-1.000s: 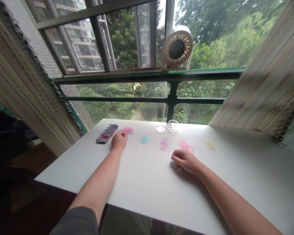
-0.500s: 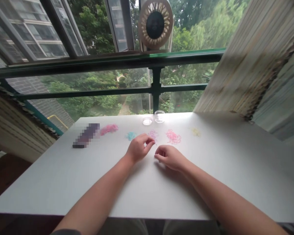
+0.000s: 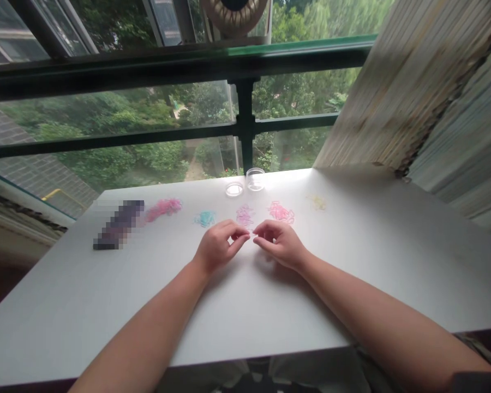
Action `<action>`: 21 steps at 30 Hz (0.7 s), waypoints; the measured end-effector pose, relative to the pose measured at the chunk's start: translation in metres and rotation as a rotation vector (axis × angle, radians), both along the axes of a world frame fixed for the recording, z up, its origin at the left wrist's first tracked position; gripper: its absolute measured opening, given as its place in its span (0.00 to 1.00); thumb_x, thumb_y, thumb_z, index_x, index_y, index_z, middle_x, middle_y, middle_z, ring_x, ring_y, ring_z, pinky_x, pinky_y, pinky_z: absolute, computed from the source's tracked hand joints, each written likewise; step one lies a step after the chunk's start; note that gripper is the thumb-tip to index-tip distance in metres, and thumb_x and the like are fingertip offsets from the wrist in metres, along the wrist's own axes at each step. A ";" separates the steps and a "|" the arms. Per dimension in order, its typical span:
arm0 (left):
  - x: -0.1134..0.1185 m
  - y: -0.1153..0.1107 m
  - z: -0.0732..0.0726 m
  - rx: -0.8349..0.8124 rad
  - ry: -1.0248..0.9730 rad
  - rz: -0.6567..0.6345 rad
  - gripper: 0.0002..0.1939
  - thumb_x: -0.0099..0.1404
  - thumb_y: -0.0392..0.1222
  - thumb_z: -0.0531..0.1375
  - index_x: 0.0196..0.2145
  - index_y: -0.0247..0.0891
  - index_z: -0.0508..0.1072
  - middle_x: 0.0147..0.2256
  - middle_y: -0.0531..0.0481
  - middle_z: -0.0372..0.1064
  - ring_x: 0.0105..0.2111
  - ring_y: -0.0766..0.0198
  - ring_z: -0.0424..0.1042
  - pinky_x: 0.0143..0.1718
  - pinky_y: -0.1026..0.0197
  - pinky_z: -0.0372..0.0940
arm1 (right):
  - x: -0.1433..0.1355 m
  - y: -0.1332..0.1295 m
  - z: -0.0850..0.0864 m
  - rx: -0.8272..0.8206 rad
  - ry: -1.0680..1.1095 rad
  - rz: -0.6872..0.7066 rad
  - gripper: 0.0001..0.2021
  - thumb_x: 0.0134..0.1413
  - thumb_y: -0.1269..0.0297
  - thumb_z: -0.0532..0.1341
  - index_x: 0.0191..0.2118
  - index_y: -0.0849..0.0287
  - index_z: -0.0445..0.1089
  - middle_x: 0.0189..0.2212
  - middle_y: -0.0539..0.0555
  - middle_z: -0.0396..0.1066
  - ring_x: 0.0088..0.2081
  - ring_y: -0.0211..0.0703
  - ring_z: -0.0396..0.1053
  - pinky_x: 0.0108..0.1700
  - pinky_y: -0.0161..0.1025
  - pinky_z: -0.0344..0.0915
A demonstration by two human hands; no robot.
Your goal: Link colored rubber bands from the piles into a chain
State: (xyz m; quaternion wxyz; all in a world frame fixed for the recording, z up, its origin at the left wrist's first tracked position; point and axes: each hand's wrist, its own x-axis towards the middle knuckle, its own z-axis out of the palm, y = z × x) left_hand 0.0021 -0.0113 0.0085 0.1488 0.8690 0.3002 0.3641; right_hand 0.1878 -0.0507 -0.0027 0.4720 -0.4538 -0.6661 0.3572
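Note:
My left hand (image 3: 221, 244) is closed in a pinch, thumb against forefinger, above the white table. Facing it, my right hand (image 3: 281, 243) also has thumb and forefinger brought together. The fingertips of both hands almost meet. Anything pinched there is too small to make out. Just beyond them lies a loose pile of small purple bands (image 3: 244, 214), thin and looped like rubber bands. To its right is a pile of pink-red bands (image 3: 281, 212), and to its left a pile of teal bands (image 3: 207, 218).
A few yellow bands (image 3: 319, 203) lie at the right, and a longer pink heap (image 3: 163, 208) at the left beside a blurred dark object (image 3: 118, 225). A clear round container (image 3: 256, 179) and a clear lid (image 3: 234, 189) stand near the window edge of the white table (image 3: 229, 316).
My right hand has moved forward to my left hand, so the fingertips are now nearly touching. The view has tipped downward, and the piles lie where they were.

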 end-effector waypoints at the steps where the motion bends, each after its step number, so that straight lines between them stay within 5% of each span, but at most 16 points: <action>1: 0.000 0.000 0.000 0.002 0.007 -0.008 0.06 0.61 0.40 0.57 0.31 0.37 0.73 0.27 0.50 0.69 0.26 0.67 0.65 0.30 0.64 0.60 | 0.000 -0.001 0.000 0.014 -0.018 -0.007 0.04 0.48 0.67 0.60 0.31 0.60 0.68 0.20 0.48 0.64 0.20 0.31 0.56 0.22 0.31 0.56; 21: -0.006 -0.001 0.000 -0.038 0.046 -0.022 0.06 0.60 0.37 0.57 0.32 0.36 0.73 0.26 0.50 0.69 0.27 0.67 0.66 0.32 0.63 0.61 | 0.005 -0.001 0.000 0.151 -0.151 -0.015 0.02 0.49 0.73 0.58 0.29 0.59 0.67 0.22 0.48 0.63 0.22 0.32 0.58 0.26 0.32 0.58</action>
